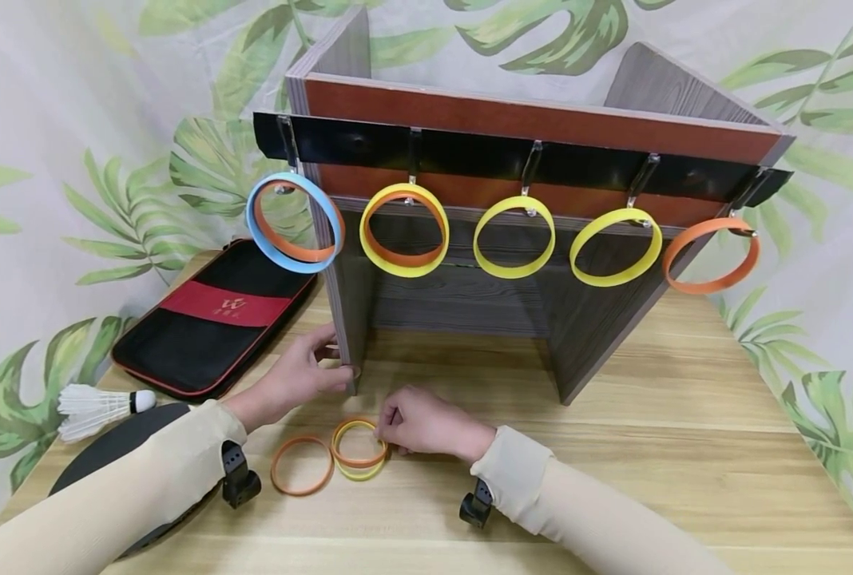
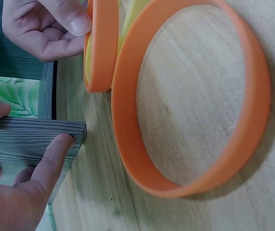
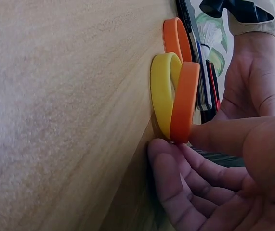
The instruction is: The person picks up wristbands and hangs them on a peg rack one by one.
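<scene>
One orange ring is propped on a yellow ring on the table, its raised edge, presumably easier to catch, pinched by the right hand. The side panel is gripped by the left hand, probably to steady the stand, where other rings are hung.

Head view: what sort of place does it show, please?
Probably a staged tabletop workspace, perhaps indoors: a leafy backdrop surrounds the far side of the table, and on it stands a rack with coloured rings hanging in front.
</scene>
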`<action>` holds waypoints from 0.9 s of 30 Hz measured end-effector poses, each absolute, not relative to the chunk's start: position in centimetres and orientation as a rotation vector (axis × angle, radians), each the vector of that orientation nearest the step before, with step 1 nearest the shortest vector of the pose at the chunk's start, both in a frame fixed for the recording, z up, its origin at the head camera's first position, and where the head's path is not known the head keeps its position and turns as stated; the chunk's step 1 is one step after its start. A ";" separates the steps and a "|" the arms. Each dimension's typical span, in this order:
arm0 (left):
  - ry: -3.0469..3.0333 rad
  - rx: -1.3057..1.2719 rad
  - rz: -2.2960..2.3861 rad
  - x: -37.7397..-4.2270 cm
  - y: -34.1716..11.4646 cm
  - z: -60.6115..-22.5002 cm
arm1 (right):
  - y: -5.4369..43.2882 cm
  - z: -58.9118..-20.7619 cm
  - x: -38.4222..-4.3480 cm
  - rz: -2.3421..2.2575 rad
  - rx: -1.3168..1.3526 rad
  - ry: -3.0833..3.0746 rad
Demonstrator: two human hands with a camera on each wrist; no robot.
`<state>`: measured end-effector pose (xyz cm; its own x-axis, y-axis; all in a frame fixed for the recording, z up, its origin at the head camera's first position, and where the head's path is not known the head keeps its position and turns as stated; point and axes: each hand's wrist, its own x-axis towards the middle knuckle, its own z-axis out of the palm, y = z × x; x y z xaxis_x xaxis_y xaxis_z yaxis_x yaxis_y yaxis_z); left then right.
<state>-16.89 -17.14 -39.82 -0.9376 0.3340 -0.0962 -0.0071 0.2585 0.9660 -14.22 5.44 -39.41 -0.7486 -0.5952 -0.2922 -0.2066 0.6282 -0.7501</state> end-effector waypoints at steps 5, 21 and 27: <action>2.246 0.311 1.746 -16.8 -17.1 -39.8 | 5.4 -39.5 -14.3 -0.984 -0.612 2.336; 2.253 0.324 1.756 -16.9 -17.3 -40.0 | 5.9 -39.3 -14.8 -1.165 -0.724 2.290; 2.255 0.324 1.759 -16.8 -17.3 -40.1 | 6.8 -38.7 -15.2 -1.338 -0.684 2.021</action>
